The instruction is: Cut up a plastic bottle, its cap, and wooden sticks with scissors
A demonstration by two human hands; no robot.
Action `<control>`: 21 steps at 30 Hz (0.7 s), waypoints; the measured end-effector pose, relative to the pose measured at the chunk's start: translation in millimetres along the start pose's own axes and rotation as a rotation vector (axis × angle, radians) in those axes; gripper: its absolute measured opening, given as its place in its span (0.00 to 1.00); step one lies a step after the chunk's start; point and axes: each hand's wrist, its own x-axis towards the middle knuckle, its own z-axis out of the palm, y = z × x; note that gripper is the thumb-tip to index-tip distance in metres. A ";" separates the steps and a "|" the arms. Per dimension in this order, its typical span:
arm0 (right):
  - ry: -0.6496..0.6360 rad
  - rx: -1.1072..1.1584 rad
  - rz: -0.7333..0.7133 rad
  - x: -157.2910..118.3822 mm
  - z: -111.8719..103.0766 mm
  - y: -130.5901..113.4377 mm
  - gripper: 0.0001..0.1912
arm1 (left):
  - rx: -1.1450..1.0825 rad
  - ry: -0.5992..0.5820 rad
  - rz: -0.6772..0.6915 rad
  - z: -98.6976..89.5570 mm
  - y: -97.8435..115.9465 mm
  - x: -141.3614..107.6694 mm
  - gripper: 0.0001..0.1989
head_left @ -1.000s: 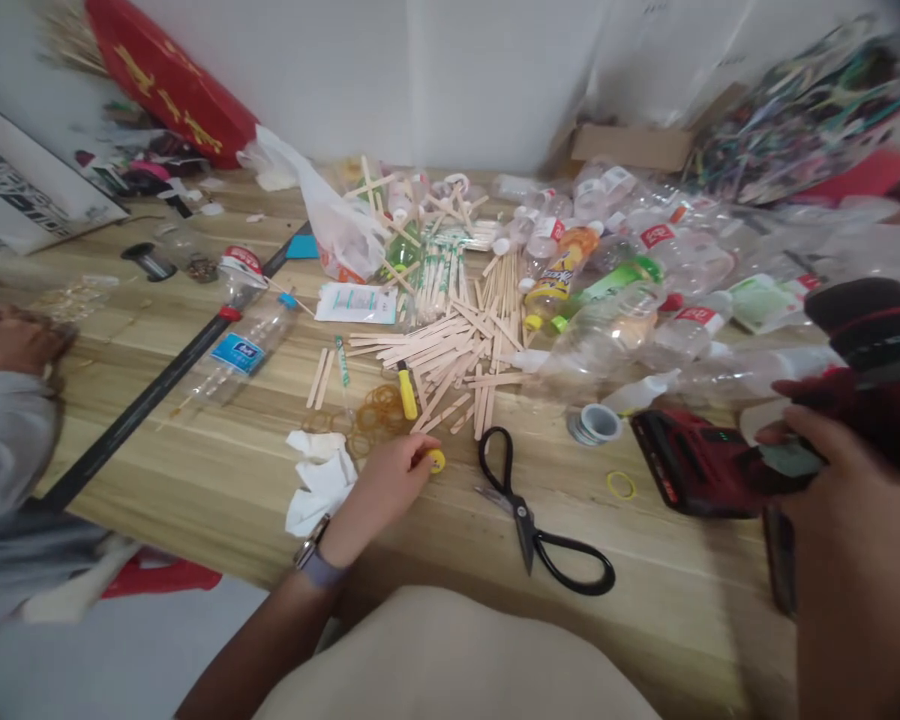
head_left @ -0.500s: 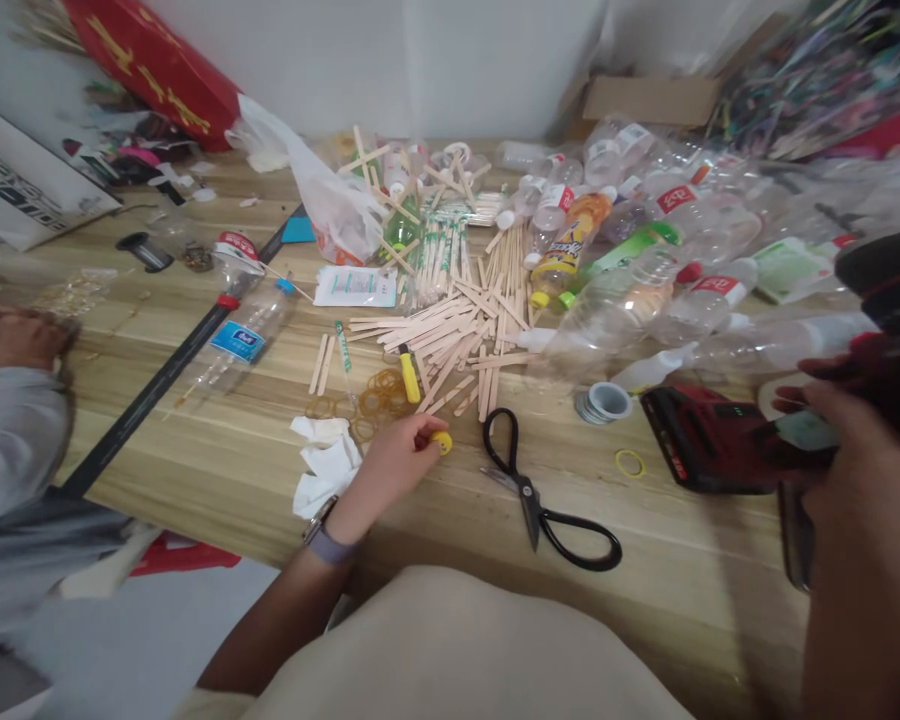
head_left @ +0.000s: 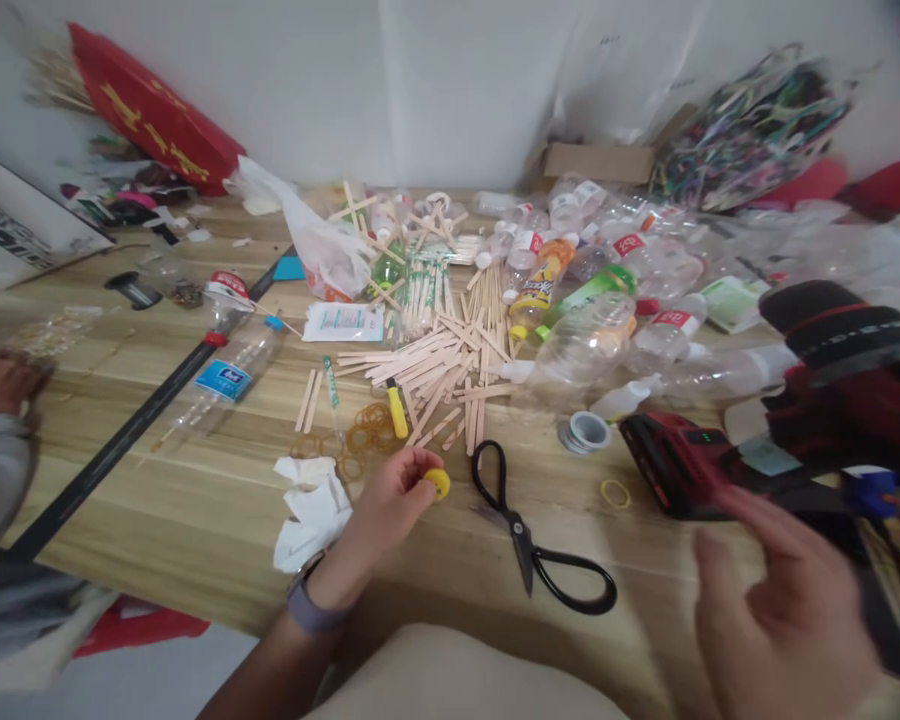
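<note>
Between the thumb and fingers of my left hand (head_left: 399, 497) is a small round yellow cap (head_left: 438, 484), held just above the table. My right hand (head_left: 784, 610) is at the lower right, blurred, its fingers apart and nothing in them. Beyond it a red and black cordless drill (head_left: 855, 400) rests on its battery (head_left: 679, 465). Black-handled scissors (head_left: 521, 540) lie partly open between my hands. A yellow ring (head_left: 615, 494) and a grey spool (head_left: 589, 432) are left of the battery. Rubber bands (head_left: 367, 428) and a yellow-handled tool (head_left: 397, 412) lie beyond my left hand.
Wooden sticks (head_left: 450, 355) spread over the middle. Plastic bottles (head_left: 592, 330) crowd the back right. White tissues (head_left: 313, 515) lie left of my left wrist. A black bar (head_left: 120, 450) crosses the left side, where another person's hand (head_left: 4, 380) rests.
My right hand has come off the drill and moved down toward me, its fingers now apart. The yellow cap is still in my left hand. The camera view has tilted up slightly.
</note>
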 end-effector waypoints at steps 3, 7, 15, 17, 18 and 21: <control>-0.172 0.055 -0.308 10.5 21.7 -26.4 0.08 | -0.087 -0.016 -0.033 7.2 7.2 -2.9 0.16; -0.364 0.184 -0.417 18.2 48.8 -43.8 0.08 | -0.118 -0.072 -0.060 10.6 8.5 -5.1 0.15; -0.620 0.371 -0.350 12.6 68.9 -84.2 0.11 | -0.517 -0.088 -0.161 10.1 0.5 -0.6 0.14; -0.662 0.416 -0.317 12.5 70.8 -92.0 0.11 | -0.585 -0.092 -0.192 9.9 2.9 -0.3 0.15; -0.667 0.435 -0.302 12.6 71.7 -94.9 0.11 | -0.605 -0.091 -0.206 9.7 4.0 -0.3 0.16; -0.663 0.472 -0.265 12.2 74.8 -100.1 0.10 | -0.632 -0.073 -0.236 8.2 5.8 0.0 0.17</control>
